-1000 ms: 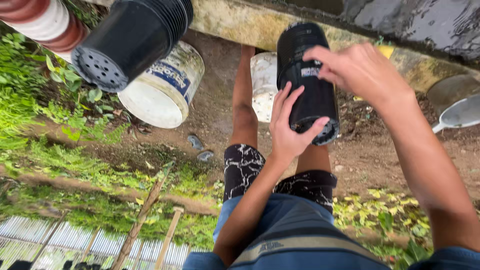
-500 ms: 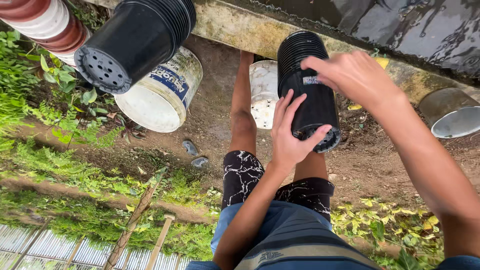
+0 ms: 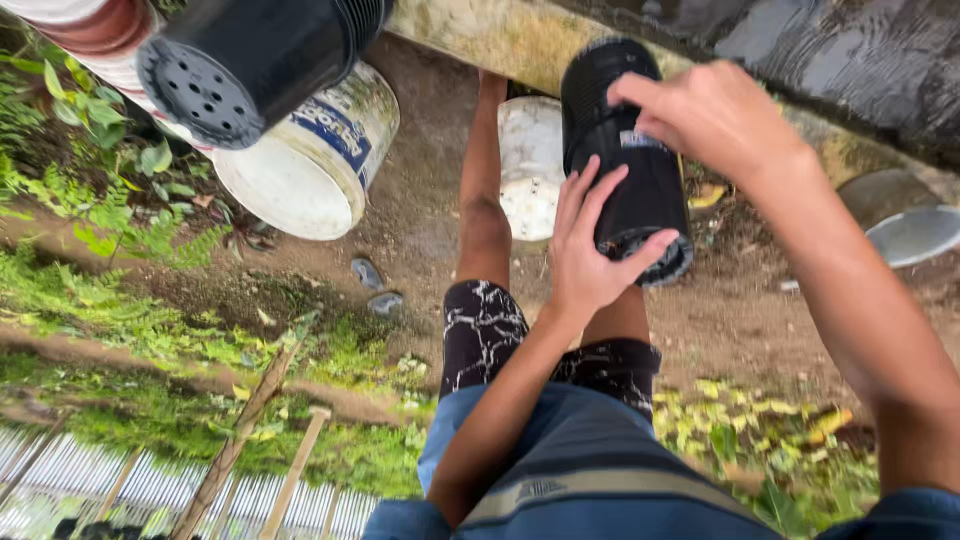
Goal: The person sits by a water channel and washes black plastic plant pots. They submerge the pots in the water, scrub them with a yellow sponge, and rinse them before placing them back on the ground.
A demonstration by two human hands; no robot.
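A stack of black plastic nursery pots (image 3: 640, 190) lies on its side above my knees, its open rim toward me. My left hand (image 3: 590, 250) grips the lower part of the stack, fingers spread over its side and thumb near the rim. My right hand (image 3: 720, 120) closes over the upper part of the same stack, next to a small label. My legs in black patterned shorts (image 3: 490, 330) stretch out below the stack over bare soil.
A second stack of black pots (image 3: 250, 60) with a perforated base hangs at the upper left beside red and white pots (image 3: 90, 25). A white bucket (image 3: 310, 170) lies on its side, another white bucket (image 3: 530, 160) stands by my legs. A concrete ledge (image 3: 480, 35) crosses the top; a metal bowl (image 3: 915, 235) sits right.
Both hands keep their hold on the black pot stack, and my right hand has shifted slightly along it. The view has drifted a little.
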